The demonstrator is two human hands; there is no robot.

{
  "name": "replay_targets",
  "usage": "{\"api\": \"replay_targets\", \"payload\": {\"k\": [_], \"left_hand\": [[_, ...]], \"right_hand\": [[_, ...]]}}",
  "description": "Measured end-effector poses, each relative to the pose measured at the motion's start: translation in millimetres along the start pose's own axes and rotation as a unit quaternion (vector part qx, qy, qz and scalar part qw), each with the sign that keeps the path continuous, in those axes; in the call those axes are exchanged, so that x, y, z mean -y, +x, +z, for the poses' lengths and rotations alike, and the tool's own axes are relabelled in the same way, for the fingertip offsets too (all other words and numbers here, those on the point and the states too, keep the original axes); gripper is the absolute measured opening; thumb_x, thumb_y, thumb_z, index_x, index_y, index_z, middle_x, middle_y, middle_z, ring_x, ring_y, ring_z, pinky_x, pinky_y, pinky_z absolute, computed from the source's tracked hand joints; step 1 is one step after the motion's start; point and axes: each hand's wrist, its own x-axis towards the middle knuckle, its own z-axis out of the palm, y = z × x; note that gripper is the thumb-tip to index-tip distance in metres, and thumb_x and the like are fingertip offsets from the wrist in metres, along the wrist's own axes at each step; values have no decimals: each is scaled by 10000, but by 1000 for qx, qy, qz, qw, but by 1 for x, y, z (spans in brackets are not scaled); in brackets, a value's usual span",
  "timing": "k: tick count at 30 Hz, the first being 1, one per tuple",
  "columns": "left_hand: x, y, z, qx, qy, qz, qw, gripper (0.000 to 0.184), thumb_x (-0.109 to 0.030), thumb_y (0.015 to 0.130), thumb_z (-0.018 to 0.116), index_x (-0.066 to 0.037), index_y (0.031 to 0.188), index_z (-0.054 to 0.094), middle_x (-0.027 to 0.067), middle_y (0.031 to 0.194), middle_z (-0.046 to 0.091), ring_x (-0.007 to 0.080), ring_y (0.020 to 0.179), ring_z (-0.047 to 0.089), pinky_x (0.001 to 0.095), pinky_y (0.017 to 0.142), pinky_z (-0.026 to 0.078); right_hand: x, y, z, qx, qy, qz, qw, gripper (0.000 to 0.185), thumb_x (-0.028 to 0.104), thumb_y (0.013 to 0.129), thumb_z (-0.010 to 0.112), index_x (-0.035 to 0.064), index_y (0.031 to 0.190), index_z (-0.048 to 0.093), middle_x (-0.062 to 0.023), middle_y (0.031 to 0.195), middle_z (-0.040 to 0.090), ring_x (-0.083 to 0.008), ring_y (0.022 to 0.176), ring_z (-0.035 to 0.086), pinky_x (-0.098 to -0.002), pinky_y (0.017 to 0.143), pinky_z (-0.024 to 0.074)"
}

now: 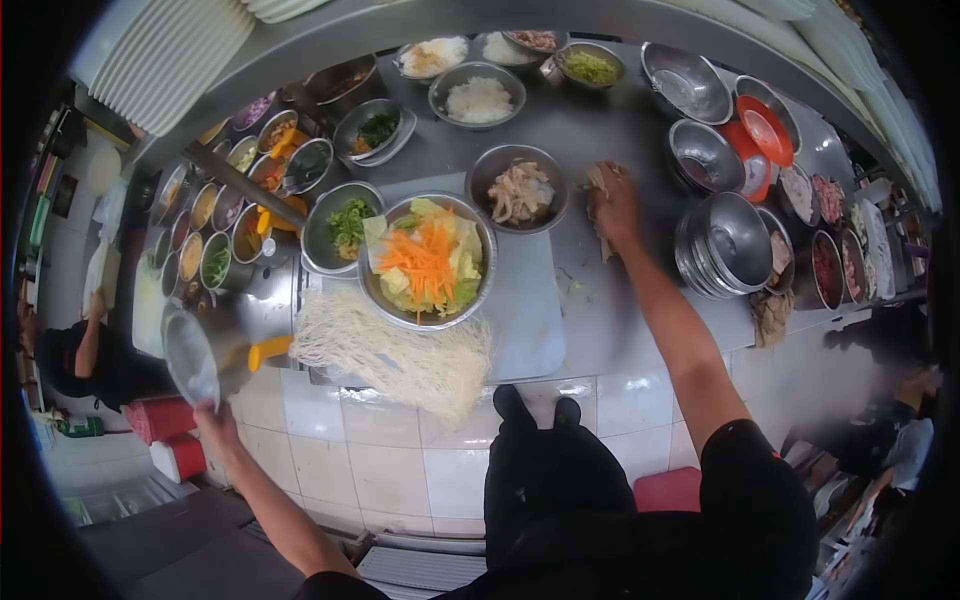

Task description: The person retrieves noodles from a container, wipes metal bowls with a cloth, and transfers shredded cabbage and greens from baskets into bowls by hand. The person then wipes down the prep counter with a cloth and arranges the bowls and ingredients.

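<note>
My left hand (pixel 215 425) grips the rim of a metal bowl (pixel 193 360) at the left end of the counter. On the steel surface right of centre, my right hand (pixel 612 205) is closed on a crumpled cloth (pixel 604 250). Left of that hand sits a bowl of raw pale meat (pixel 518 193). A large bowl of cabbage and shredded carrot (pixel 425 265) rests on the cutting board (pixel 530 325), beside a bowl of chopped greens (pixel 347 228). Dry white noodles (pixel 400 360) lie at the counter's front edge.
Stacked metal bowls (pixel 740 240) and orange bowls (pixel 765 130) stand at the right. Small ingredient containers (pixel 215 260) fill the left. White plates (pixel 165 60) are stacked on the shelf above. A person in black (pixel 85 350) is at the far left; others are at the lower right.
</note>
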Motion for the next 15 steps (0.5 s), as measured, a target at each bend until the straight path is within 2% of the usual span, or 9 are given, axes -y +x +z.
{"api": "replay_targets", "payload": {"k": [2,5,6,8,10,11,12,13,15], "left_hand": [[9,-18,-72,-68,361,240,898,154,-109,710,540,13,796,503,63,822,503,186,793,498,339,617,444],[15,-127,-80,-142,229,133,954,161,-113,716,530,44,699,502,69,720,482,185,701,474,340,593,409],[30,-161,-71,-187,314,131,922,182,-108,686,537,72,678,511,89,699,491,205,667,455,369,600,405],[72,-221,-72,-139,450,88,878,204,-101,622,546,99,650,522,126,681,515,231,647,450,408,602,400],[123,-275,-58,-73,559,-5,826,156,-88,640,556,49,589,505,69,659,517,173,639,458,368,564,387],[175,-277,-93,64,524,26,849,152,-91,656,566,14,567,502,45,594,499,145,590,450,359,513,361],[195,-307,-60,70,509,-41,857,183,-122,683,568,-6,559,500,37,538,476,139,539,438,362,473,333],[239,-320,-65,199,511,51,834,191,-142,691,570,-6,565,525,30,519,482,144,507,443,359,465,345],[278,-367,-11,256,323,-42,910,135,-110,673,573,17,644,604,42,591,546,132,579,506,310,513,393]], "right_hand": [[3,7,3,3,-5,-10,1000,425,87,764,559,24,1184,540,-172,1249,517,-361,1210,416,-423,1029,305],[12,7,12,39,106,-8,994,403,44,721,561,31,1122,590,-169,1219,542,-351,1190,443,-426,1007,338],[17,2,19,65,136,-31,988,395,28,708,558,39,1099,606,-168,1203,552,-344,1181,453,-417,998,353],[21,-18,19,92,162,-41,982,389,13,695,554,46,1077,622,-168,1188,562,-337,1172,462,-407,989,368],[30,-35,4,125,188,-70,972,371,6,694,541,50,1050,634,-165,1163,574,-334,1139,485,-397,978,384],[33,-43,-3,124,186,-69,972,371,6,694,541,50,1050,634,-165,1163,574,-334,1139,485,-397,978,384],[36,-54,-10,124,188,-82,971,355,12,693,541,54,1032,640,-161,1139,586,-331,1126,493,-397,971,390],[39,-65,-18,125,189,-97,969,339,19,693,541,58,1013,645,-157,1116,597,-328,1114,501,-398,963,397],[45,-90,-36,154,189,-88,966,331,25,688,538,62,997,650,-147,1100,606,-322,1108,505,-400,957,403]]}}
